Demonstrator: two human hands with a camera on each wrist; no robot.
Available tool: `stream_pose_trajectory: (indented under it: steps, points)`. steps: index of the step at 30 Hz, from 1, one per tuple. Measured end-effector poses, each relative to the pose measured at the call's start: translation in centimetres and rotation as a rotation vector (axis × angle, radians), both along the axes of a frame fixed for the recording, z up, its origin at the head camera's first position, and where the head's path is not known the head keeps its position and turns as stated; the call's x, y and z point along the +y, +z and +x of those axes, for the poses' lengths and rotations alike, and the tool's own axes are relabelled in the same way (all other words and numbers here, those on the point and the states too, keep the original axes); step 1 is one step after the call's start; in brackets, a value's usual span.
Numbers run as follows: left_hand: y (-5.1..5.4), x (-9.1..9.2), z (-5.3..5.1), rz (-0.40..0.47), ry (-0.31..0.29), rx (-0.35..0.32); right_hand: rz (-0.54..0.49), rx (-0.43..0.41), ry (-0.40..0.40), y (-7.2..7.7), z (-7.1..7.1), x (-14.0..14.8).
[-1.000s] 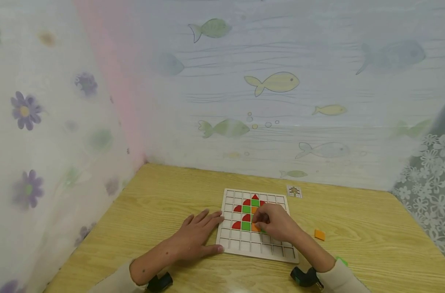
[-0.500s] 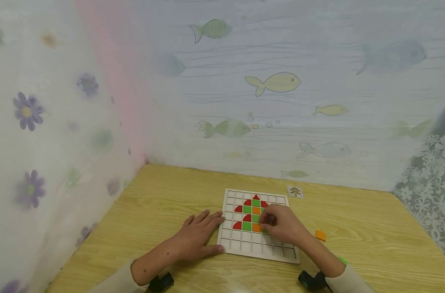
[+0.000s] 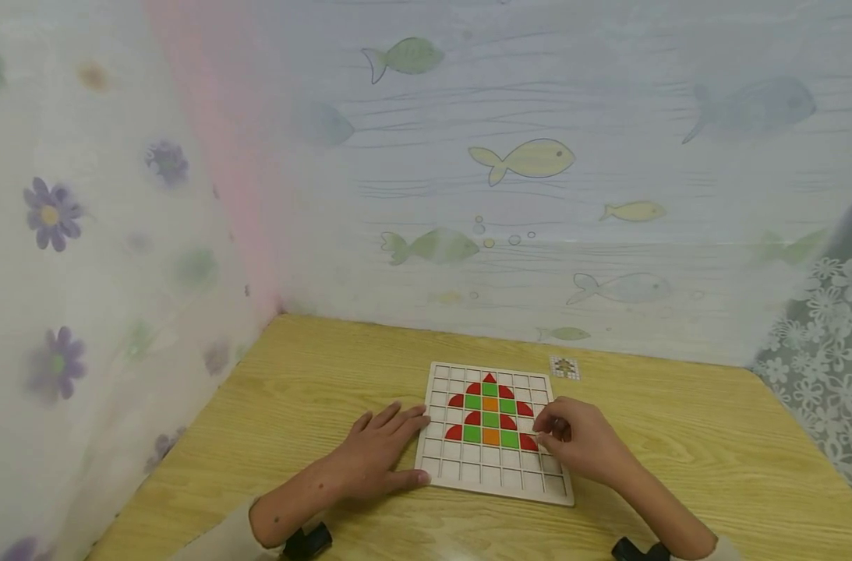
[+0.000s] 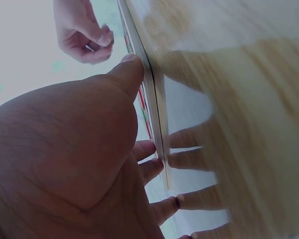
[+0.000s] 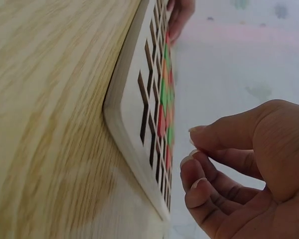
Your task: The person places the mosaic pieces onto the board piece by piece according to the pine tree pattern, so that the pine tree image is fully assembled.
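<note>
A wooden grid board (image 3: 461,471) lies on the table, bearing a tree-like pattern of green squares (image 3: 510,439), orange squares (image 3: 491,437) and red quarter-circles (image 3: 528,442), topped by a red triangle (image 3: 489,379). My left hand (image 3: 376,448) rests flat at the board's left edge, thumb and fingertips touching it. Over the board's right edge hovers my right hand (image 3: 583,440), close to the lowest right red piece. In the right wrist view its loosely bent fingers (image 5: 202,191) hold nothing, with thumb and index tips slightly apart.
A small printed card (image 3: 564,367) lies behind the board's far right corner. Black devices (image 3: 308,540) sit at both wrists. The wood-grain table (image 3: 327,366) meets a wall (image 3: 426,304) with printed fish at the back and a flowered wall on the left.
My right hand has moved right, off the pattern's middle, uncovering the red and green pieces on that side. The loose orange tile is now hidden by the right hand or arm. The left hand stays still.
</note>
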State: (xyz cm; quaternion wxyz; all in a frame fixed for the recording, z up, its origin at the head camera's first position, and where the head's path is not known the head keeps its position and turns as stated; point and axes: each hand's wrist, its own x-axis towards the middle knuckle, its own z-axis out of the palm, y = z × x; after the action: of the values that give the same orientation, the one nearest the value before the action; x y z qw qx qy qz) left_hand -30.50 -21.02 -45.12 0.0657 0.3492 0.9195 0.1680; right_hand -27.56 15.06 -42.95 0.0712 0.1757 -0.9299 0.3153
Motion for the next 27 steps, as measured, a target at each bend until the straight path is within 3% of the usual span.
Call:
stream_pose_trajectory:
  steps: [18,27]
  points:
    - [-0.1,0.0,0.1,-0.006,0.001,-0.003,0.01,0.056,-0.1,-0.4,3.1,5.1]
    - [0.0,0.0,0.1,-0.008,0.002,-0.012,0.024,0.032,-0.154,-0.9,3.7,7.4]
